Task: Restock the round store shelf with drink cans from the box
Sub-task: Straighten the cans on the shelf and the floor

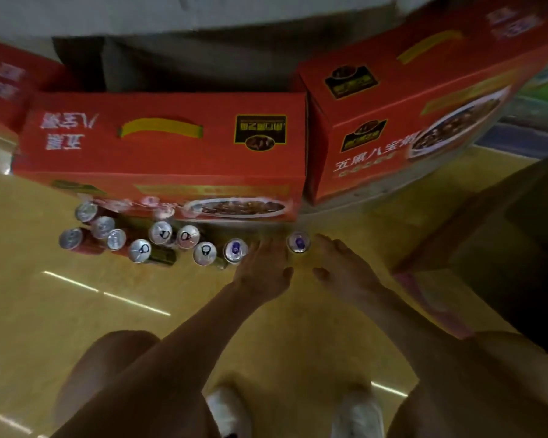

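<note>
Several drink cans (184, 237) stand upright in a loose row on the yellow surface, in front of a red carton (171, 153). The two at the right end have purple tabs. One purple-tab can (298, 243) stands between my hands. My left hand (263, 270) reaches forward with straight fingers between that can and the other purple-tab can (235, 250). My right hand (342, 267) lies just right of the first can, fingers extended beside it and thumb spread. Neither hand plainly grips a can. A brown cardboard box (487, 235) sits at the right.
A second red carton (402, 121) stands on a pale curved shelf rim (393, 192) at the upper right. A third red carton (4, 80) is at the far left. My bare knees and white shoes (228, 412) are at the bottom of the view.
</note>
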### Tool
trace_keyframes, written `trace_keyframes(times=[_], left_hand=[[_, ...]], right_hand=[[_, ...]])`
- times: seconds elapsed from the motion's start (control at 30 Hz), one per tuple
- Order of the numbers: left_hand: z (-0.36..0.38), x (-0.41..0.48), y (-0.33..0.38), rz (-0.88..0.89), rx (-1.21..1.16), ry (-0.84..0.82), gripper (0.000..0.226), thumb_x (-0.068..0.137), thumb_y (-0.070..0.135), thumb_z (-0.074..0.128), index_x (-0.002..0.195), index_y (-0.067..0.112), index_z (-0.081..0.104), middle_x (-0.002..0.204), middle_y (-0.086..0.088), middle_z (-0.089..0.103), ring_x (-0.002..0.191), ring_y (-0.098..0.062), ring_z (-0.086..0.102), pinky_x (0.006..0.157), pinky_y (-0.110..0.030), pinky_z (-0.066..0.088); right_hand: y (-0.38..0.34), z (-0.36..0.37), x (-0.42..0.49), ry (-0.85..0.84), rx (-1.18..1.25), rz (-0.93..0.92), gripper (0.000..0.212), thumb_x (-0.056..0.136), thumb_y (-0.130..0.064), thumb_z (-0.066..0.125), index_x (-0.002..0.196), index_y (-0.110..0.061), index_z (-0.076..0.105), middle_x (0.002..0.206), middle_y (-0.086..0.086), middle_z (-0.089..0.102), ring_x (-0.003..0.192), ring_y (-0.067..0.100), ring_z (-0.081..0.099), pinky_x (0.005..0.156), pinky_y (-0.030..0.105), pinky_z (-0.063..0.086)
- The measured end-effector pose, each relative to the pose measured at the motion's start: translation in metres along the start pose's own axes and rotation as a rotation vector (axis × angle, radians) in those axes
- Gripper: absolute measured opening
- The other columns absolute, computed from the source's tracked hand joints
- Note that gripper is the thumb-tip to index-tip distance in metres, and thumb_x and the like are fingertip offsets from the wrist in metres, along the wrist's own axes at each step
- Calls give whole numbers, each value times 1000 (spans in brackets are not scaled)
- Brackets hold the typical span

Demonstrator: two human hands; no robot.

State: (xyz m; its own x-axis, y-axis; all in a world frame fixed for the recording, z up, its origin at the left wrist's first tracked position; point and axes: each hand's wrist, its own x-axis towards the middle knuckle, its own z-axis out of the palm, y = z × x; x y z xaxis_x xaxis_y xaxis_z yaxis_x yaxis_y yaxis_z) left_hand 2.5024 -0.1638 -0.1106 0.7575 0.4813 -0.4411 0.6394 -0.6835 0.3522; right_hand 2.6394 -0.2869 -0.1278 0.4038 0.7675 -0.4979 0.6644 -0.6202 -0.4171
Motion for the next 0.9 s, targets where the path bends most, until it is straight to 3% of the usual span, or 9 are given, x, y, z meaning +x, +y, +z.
trace_keyframes(times=[0.1,0.2,0.3,0.43,0.63,0.73,0.8,0.9], left_hand=[[12,19,-6,10,-15,6,68,93,38,62,149,11,36,145,-14,45,136,-33,42,110,-43,39],[15,29,-9,63,8,10,70,93,35,65,152,15,32,151,-11,39,141,-31,36,115,-41,33],[17,36,-19,85,75,12,73,93,34,66,154,17,31,155,-11,36,145,-31,32,119,-42,31],[17,41,-35,69,74,-32,68,91,37,68,147,11,40,151,-11,41,142,-31,33,116,-39,31],[11,47,-47,131,32,-37,82,86,41,73,154,17,34,157,-5,37,146,-26,27,119,-39,28],[3,46,-37,218,-6,-19,81,85,40,75,153,19,37,155,-4,42,145,-25,34,115,-40,36],[0,43,-26,274,-40,-16,74,86,40,76,147,16,43,146,-5,52,135,-24,47,108,-38,42],[-4,39,-18,273,-261,-50,71,84,47,77,141,19,48,131,5,60,118,-12,57,90,-21,45]], right_hand=[[1,12,29,10,30,0,81,91,-24,67,155,-28,19,142,8,42,128,29,50,83,34,43],[2,18,47,7,-19,-8,84,86,-25,70,154,-32,21,139,9,42,125,31,53,91,39,50],[3,24,59,-24,-77,-22,80,84,-28,70,150,-34,25,130,7,47,118,32,56,88,43,53],[1,20,65,13,-74,-53,62,83,-25,68,136,-28,37,129,4,57,115,30,60,76,32,45],[-3,-9,51,-42,-23,-5,60,76,-32,77,128,-33,46,114,-6,65,101,22,62,71,29,41],[-5,-31,39,-43,69,6,58,67,-41,83,116,-38,52,101,-16,66,90,12,61,67,29,44],[-5,-45,29,-31,166,9,54,65,-40,85,110,-39,55,96,-18,65,88,8,62,73,33,52],[-7,-64,14,11,288,-24,49,68,-41,86,109,-38,59,99,-18,66,92,3,62,85,36,54]])
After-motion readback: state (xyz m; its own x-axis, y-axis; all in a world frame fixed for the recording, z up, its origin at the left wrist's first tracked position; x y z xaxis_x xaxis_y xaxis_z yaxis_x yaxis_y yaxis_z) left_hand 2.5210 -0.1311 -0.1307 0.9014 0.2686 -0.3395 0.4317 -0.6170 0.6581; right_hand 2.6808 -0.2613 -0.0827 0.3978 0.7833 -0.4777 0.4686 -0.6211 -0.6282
